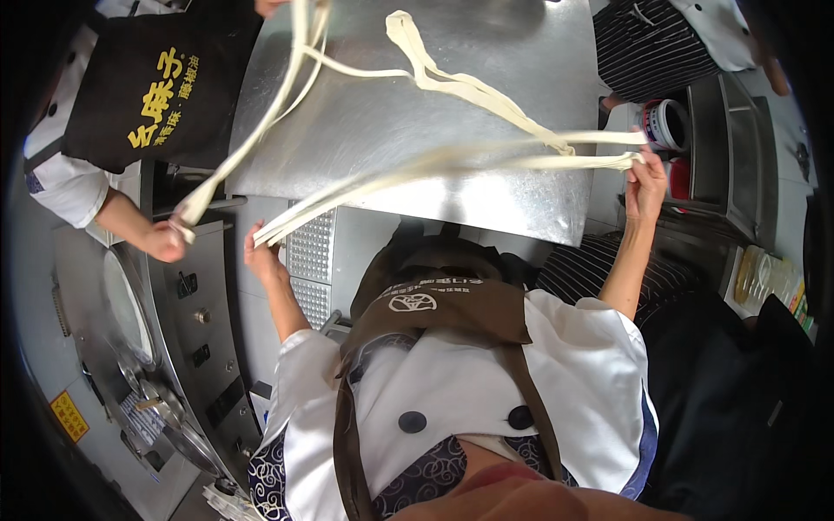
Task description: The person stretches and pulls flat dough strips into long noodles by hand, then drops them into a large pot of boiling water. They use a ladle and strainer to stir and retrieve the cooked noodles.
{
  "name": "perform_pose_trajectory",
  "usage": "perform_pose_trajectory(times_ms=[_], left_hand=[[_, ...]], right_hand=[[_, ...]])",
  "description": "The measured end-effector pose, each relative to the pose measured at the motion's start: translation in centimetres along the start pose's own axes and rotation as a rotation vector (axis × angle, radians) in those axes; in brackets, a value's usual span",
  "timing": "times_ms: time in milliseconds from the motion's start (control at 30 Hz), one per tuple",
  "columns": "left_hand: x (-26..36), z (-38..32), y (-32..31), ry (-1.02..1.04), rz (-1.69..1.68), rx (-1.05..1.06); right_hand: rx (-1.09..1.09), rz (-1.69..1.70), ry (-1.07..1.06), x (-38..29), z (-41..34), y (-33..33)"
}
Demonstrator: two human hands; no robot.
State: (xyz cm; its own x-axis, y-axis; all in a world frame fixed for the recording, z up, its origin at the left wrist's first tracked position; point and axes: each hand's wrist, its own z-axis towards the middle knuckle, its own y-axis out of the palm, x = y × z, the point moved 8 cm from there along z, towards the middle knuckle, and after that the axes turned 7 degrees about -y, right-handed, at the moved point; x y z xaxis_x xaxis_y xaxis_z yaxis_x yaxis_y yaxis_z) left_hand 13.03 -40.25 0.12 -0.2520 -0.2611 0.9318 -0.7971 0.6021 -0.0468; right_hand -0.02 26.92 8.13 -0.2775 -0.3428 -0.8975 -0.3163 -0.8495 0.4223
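Long pale dough strands (319, 205) stretch between my two hands in front of the steel table's near edge. My left hand (266, 257) grips their left end, fingers closed around it. On the right, my right hand (645, 185) holds the other end up past the table's right side. The middle of the strands is blurred and sags slightly over the tabletop. Another folded dough strip (456, 88) lies on the steel table (365, 124), its lower end close behind my strands.
At the left, a co-worker's hand (163, 241) holds a separate dough strand (251, 140). A steel cooking range (195, 312) stands to my left. Another person in a striped apron (651, 49) is at the far right, near a shelf holding a bucket (666, 124).
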Motion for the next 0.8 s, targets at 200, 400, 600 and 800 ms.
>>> perform_pose_trajectory(times_ms=[200, 400, 600, 800], left_hand=[[-9.0, 3.8, -1.8, -0.114, 0.212, -0.008], [4.8, -7.2, 10.2, 0.426, 0.18, -0.272], [10.7, -18.6, 20.6, 0.627, 0.138, -0.642], [14.0, -24.6, 26.7, 0.699, 0.145, -1.025]], right_hand=[[0.255, -0.358, 0.366, 12.6, -0.6, -12.5], [-0.134, -0.045, 0.109, 1.4, -0.3, 4.3], [-0.591, 0.058, -0.054, -3.9, -2.1, 17.2], [-0.947, 0.138, -0.063, -4.8, -4.6, 25.7]])
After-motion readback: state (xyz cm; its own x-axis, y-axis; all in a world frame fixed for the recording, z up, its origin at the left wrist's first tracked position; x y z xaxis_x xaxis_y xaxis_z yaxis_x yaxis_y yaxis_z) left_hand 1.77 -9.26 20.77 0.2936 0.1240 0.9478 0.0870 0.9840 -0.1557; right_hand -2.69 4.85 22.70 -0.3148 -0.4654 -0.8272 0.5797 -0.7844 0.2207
